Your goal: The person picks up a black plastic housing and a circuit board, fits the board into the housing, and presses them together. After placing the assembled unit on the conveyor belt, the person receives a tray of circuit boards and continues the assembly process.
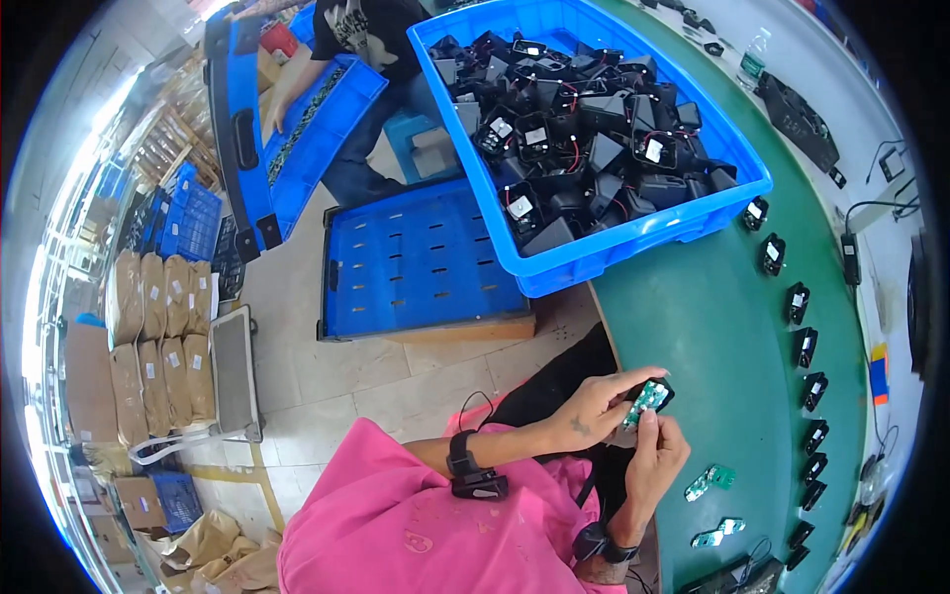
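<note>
Over the near edge of the green table, my left hand (592,408) is closed around a small black plastic housing (666,393). A green circuit board (648,401) lies against the housing's open face; whether it is fully seated, I cannot tell. From below, my right hand (655,460) presses thumb and fingertips on the lower end of the board. Loose green circuit boards (699,485) rest on the table to the right of my right hand, with another small group (709,539) closer to me.
A blue bin (633,238) heaped with black housings and wired parts stands at the far side. Several black housings (804,346) line the table's right side. Left of the table sits a blue slotted crate (416,262). Beyond it, another person's arm (287,89) reaches to a blue tray of boards.
</note>
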Demonstrator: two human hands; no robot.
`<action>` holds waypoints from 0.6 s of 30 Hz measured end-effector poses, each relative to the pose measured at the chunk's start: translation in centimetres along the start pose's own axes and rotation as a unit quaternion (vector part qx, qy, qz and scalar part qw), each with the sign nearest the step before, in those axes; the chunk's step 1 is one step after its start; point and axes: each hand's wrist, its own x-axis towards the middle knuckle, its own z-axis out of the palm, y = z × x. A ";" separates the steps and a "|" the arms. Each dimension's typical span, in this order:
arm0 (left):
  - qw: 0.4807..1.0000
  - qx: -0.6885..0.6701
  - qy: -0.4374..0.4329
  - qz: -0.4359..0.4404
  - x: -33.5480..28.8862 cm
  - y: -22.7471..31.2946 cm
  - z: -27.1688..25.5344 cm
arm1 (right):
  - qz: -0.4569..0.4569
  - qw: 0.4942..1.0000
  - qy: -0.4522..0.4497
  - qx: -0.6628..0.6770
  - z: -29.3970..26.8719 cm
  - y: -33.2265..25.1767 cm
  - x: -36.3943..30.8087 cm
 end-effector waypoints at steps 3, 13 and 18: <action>0.998 -0.012 -0.067 0.013 0.7 -0.5 -0.3 | 0.015 1.000 0.018 -0.017 -0.2 0.2 0.1; 0.979 -0.136 -0.082 -0.124 0.5 -0.3 -2.4 | 0.000 0.998 0.022 -0.062 0.8 -1.1 1.0; 0.983 -0.099 -0.082 -0.132 0.8 0.1 -2.1 | 0.001 0.995 0.023 -0.093 0.7 -0.3 0.5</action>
